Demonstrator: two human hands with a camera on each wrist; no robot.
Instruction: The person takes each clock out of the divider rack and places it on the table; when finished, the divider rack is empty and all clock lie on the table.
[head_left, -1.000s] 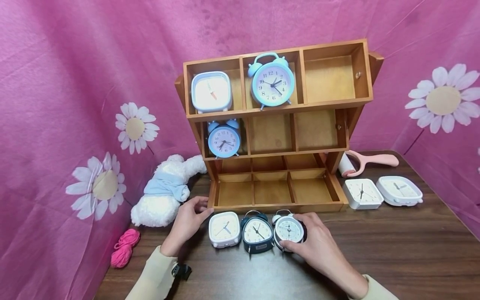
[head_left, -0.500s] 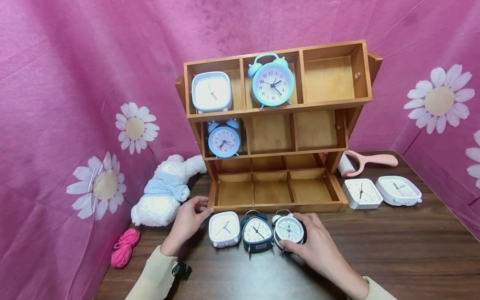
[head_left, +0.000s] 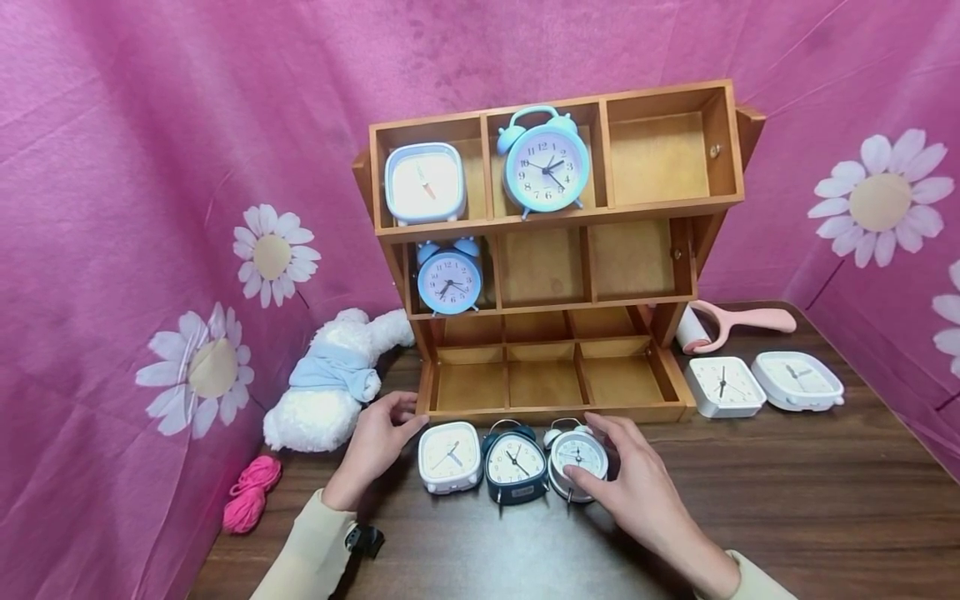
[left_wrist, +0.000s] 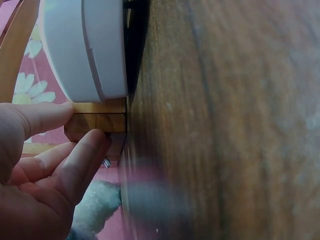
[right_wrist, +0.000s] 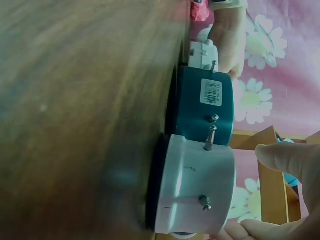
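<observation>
left hand (head_left: 380, 437) pinched shelf (head_left: 543, 267) by its front corner, right hand (head_left: 637, 483) stood open beside round clock (head_left: 579, 452), thumb clear of it, table (head_left: 517, 554) stretched in front

The wood-grain table (head_left: 810, 500) bears a rack (head_left: 558, 415), five clocks (head_left: 516, 460), white plush (head_left: 315, 417), pink yarn (head_left: 251, 496) and a roller (head_left: 757, 320).

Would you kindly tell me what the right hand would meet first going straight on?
Probably the round white twin-bell alarm clock, directly in front of the right hand, though the exact gap is unclear.
</observation>
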